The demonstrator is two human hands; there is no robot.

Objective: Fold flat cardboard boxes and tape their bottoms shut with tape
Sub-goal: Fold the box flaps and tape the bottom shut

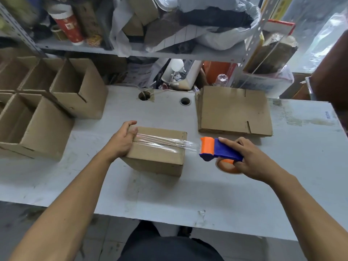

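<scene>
A small folded cardboard box stands bottom-up at the table's middle. A strip of clear tape runs along its centre seam and stretches off the right edge to a blue and orange tape dispenser. My left hand grips the box's left end, thumb on top by the tape's start. My right hand grips the dispenser's handle just right of the box, above the table.
A stack of flat cardboard blanks lies at the back right. Several assembled open boxes stand in rows at the left. The white table has two cable holes at the back. Cluttered metal shelves rise behind it.
</scene>
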